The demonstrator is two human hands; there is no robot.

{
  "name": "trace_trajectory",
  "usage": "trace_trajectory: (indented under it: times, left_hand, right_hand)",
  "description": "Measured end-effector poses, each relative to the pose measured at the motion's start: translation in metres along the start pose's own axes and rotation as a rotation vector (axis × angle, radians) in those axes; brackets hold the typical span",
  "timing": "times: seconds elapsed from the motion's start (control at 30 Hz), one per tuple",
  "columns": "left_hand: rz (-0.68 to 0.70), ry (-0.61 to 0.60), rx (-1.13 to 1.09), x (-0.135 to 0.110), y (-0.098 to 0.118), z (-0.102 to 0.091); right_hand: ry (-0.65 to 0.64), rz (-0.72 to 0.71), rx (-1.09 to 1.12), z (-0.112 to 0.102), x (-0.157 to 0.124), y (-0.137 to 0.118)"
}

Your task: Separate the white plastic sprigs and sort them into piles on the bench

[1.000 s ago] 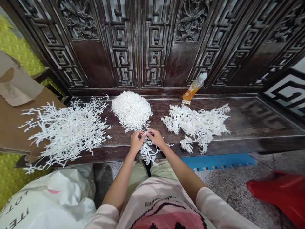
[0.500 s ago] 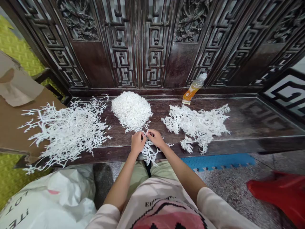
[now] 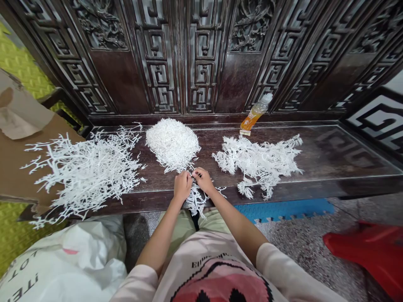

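My left hand [image 3: 182, 186] and my right hand [image 3: 203, 180] meet close together at the bench's front edge, fingers pinched. Between them is a white branching plastic sprig [image 3: 197, 200], whose lower fronds hang over the edge toward my lap. The fingertips hide the exact point of hold. Just beyond the hands lies a mound of small white pieces [image 3: 172, 142]. Left of it spreads a tangled heap of bare white branches [image 3: 94, 172]. On the right is a pile of bushier white sprigs [image 3: 260, 161].
A dark wooden bench [image 3: 324, 159] with a carved back carries everything. An orange drink bottle [image 3: 254, 114] stands at the rear. Cardboard [image 3: 28, 167] lies at the left end, a white sack [image 3: 78, 256] below it. A red plastic object [image 3: 368, 251] is at lower right.
My hands stay at the same spot, with the left fingers turned slightly and closed more together. The whole view has shifted a little; the piles look the same.
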State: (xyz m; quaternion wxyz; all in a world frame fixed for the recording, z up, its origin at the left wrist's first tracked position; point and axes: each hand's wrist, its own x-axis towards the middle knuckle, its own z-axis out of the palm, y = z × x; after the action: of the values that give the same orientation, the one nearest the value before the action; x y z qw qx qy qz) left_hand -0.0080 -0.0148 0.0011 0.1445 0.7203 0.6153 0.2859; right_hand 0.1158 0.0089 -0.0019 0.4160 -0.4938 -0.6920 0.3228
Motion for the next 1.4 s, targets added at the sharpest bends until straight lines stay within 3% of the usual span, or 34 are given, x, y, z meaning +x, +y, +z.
trace_trajectory:
  times: [0.33,0.4,0.5,0.57,0.67,0.87,0.93,1.1,1.17,1.4]
  left_hand:
    - [-0.037,0.137,-0.166,-0.002,-0.007,0.005]
    - [-0.087,0.217,-0.257,-0.004,-0.010,0.004]
    - [-0.283,0.429,-0.437,-0.007,-0.017,0.002]
    - [-0.371,0.506,-0.490,-0.007,-0.019,0.001]
    - [-0.341,0.499,-0.429,-0.004,-0.019,0.002]
    - [-0.316,0.550,-0.364,-0.002,-0.017,0.001]
    - [-0.284,0.508,-0.340,-0.003,-0.017,0.000]
    - [-0.119,0.161,-0.228,-0.003,-0.012,-0.004]
    - [-0.098,0.073,-0.158,-0.002,-0.010,-0.005]
    - [-0.108,-0.010,-0.011,-0.001,-0.005,-0.006]
  right_hand:
    - [0.089,0.016,0.062,0.018,0.001,-0.005]
    - [0.159,0.052,0.089,0.016,0.002,-0.003]
    - [0.233,0.101,0.125,0.009,0.003,0.000]
    - [0.128,0.066,0.134,0.004,0.004,0.002]
    - [-0.050,0.005,0.112,0.002,0.003,0.002]
    - [-0.067,0.003,0.084,0.002,0.002,0.002]
    - [-0.074,0.001,0.079,0.003,0.002,0.002]
    - [-0.133,-0.032,0.024,0.003,0.002,0.002]
    - [-0.157,-0.031,-0.025,0.003,0.002,0.001]
    - [-0.179,-0.013,-0.116,0.003,0.001,-0.002]
